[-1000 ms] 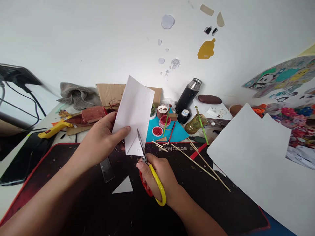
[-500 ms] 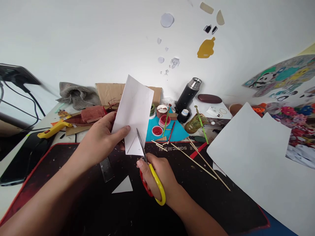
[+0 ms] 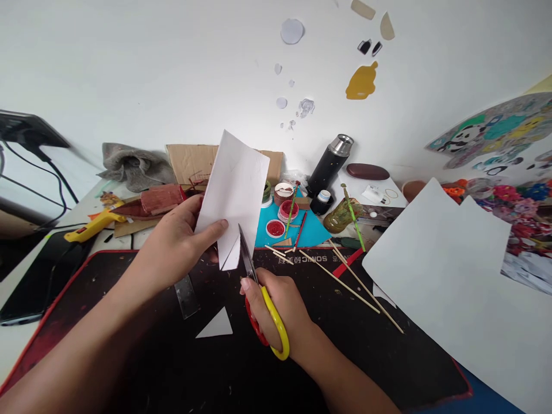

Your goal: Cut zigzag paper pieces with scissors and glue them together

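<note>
Cardboard [image 3: 188,162] — partly hidden by the white sheet [image 3: 238,184] — near paint pots [image 3: 288,211].

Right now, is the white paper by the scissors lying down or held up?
Held up: the left hand grips the white paper at its left edge, thumb on its face, hiding part of the cardboard behind.

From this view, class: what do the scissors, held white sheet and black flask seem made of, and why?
Scissors: grey, metallic-looking blades; glossy yellow and red handles, probably plastic. White sheet: likely matte paper or thin card, given crisp edges. Black flask: probably metal, since its silvery top shines; the body looks coated.
</note>
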{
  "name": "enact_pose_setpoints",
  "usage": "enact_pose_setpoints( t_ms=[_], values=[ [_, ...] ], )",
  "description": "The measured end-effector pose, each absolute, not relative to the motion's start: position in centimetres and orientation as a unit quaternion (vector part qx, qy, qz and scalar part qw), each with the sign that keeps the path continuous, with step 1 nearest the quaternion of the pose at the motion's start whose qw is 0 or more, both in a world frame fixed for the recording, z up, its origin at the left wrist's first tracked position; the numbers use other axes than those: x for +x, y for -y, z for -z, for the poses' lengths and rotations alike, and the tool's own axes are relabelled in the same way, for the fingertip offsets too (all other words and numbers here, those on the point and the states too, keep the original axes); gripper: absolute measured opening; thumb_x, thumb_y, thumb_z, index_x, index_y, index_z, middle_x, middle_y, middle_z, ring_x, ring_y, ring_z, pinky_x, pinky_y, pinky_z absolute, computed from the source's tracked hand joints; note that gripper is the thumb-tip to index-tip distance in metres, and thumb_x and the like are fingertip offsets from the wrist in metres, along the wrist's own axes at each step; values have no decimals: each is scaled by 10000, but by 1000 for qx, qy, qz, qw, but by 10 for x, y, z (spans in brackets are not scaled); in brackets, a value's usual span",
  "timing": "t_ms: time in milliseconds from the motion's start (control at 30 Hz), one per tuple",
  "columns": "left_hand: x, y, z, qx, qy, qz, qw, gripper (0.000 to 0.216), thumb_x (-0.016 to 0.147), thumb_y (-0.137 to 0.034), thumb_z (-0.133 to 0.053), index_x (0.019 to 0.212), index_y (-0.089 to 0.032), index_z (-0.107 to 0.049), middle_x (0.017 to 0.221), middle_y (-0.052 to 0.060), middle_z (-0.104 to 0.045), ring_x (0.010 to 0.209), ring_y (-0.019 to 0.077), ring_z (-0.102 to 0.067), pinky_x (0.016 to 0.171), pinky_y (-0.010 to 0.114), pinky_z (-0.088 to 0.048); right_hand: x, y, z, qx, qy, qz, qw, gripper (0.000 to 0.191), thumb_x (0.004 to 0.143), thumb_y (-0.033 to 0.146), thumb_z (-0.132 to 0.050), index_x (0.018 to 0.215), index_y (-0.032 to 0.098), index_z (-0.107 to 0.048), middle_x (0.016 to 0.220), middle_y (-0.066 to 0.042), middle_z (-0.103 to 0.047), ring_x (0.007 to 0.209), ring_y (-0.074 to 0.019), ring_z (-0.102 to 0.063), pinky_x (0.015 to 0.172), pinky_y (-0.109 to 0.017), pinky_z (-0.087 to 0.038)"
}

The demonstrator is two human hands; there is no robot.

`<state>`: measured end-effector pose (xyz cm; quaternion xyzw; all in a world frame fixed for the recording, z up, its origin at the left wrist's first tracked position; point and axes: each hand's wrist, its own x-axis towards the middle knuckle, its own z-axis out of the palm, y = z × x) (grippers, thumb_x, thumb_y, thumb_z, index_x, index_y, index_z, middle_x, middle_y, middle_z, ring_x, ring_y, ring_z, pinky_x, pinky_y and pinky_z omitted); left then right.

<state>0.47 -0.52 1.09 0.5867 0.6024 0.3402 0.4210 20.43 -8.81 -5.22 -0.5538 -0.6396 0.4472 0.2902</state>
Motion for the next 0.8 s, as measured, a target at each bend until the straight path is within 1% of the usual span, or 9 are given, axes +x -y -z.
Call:
enact_pose_setpoints(
  t_ms=[267, 467, 533, 633, 800],
  values=[
    [6, 6, -12, 584, -603, -339, 425, 416, 846, -531, -759, 1095, -217, -648, 686, -21, -759, 511, 216, -697, 492, 299, -527, 205, 88, 53, -550, 643, -445, 292, 390, 1094, 477, -532, 787, 237, -542, 647, 10, -577, 575, -154, -523, 577, -288, -349],
    [3, 5, -11, 584, -598, -343, 429, 405, 834, -512, -775, 1090, -224, -649, 689, -28, -756, 514, 224, -696, 494, 309, -530, 205, 87, 54, -540, 641, -452, 305, 405, 1062, 499, -599, 758, 250, -500, 600, 29, -555, 532, -150, -539, 544, -266, -374],
    [1, 4, -10, 586, -599, -342, 426, 410, 841, -527, -774, 1091, -225, -654, 698, -25, -761, 528, 226, -703, 510, 315, -541, 205, 88, 55, -528, 633, -474, 309, 374, 1059, 501, -616, 789, 252, -543, 591, 32, -579, 505, -154, -574, 529, -259, -400],
    [-1, 4, -9, 582, -607, -341, 420, 441, 845, -551, -773, 1127, -228, -671, 751, -8, -785, 582, 241, -731, 544, 330, -565, 204, 89, 57, -509, 620, -510, 312, 306, 1063, 503, -624, 891, 250, -630, 610, 25, -640, 481, -161, -627, 514, -249, -453],
    [3, 5, -10, 557, -607, -376, 424, 504, 814, -552, -798, 1168, -210, -687, 874, 20, -806, 631, 246, -744, 544, 345, -595, 202, 90, 61, -509, 600, -527, 320, 263, 1043, 494, -662, 973, 243, -690, 639, 14, -682, 474, -162, -660, 485, -232, -485]
  ],
)
